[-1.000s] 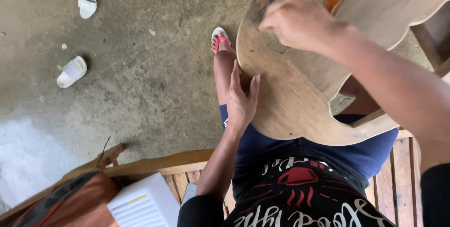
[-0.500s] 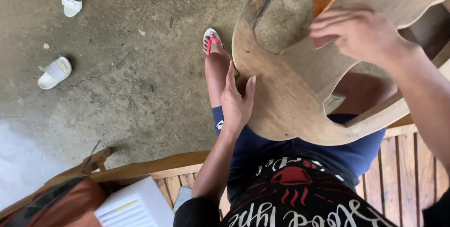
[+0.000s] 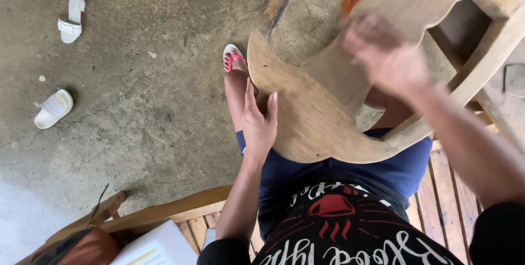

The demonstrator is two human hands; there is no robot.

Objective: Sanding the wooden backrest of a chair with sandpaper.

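Observation:
A large curved wooden piece (image 3: 311,123) with round cut-outs rests across my lap, tilted up and away from me. My left hand (image 3: 257,120) grips its left edge, fingers stretched along the wood above my knee. My right hand (image 3: 385,57) is blurred with motion over the upper middle of the wood surface. Whether it holds anything I cannot tell. My foot in a red-strapped sandal (image 3: 234,57) stands on the concrete floor just beyond the piece.
I sit on a slatted wooden bench (image 3: 456,180). A white box (image 3: 158,246) and a brown bag (image 3: 82,248) lie at my left. Two white sandals (image 3: 70,18) (image 3: 53,109) lie on the floor. A pale wooden frame (image 3: 492,30) stands at upper right.
My right hand swept from the piece's upper left edge to the right, then back toward the middle. The view shifted, and my left hand kept its hold.

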